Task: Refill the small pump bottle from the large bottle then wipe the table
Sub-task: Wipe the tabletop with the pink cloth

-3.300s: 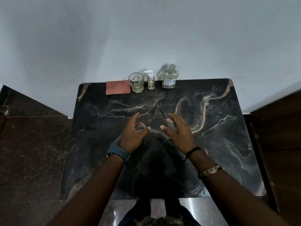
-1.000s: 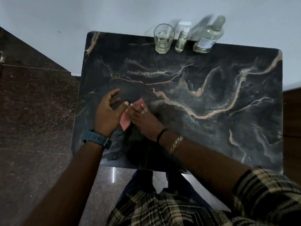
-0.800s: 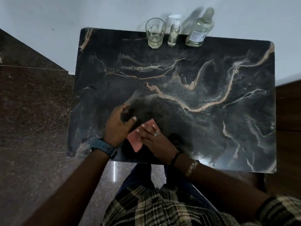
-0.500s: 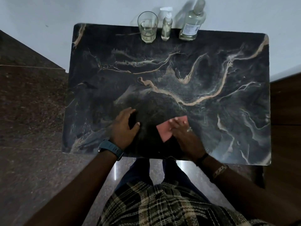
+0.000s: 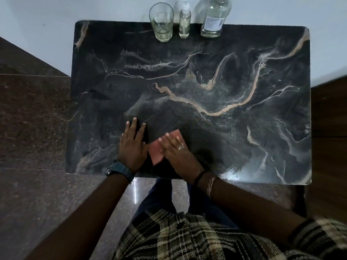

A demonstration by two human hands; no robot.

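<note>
Two bottles stand at the far edge of the one worktop (image 5: 244,128): a small pump bottle (image 5: 185,21) and a large bottle (image 5: 215,17). Beside them is one glass (image 5: 162,23). One pink cloth (image 5: 159,150) lies near the front edge. Two hands are in view, the left (image 5: 132,145) wearing one watch (image 5: 120,170), the right (image 5: 178,156) one ring (image 5: 181,147).

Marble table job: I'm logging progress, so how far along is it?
Refilling looks finished: small clear pump bottle and large clear glass bottle stand upright at the back edge. In hand: right hand presses the pink cloth near the front edge; left hand lies flat. Left: remaining black marble tabletop.
</note>
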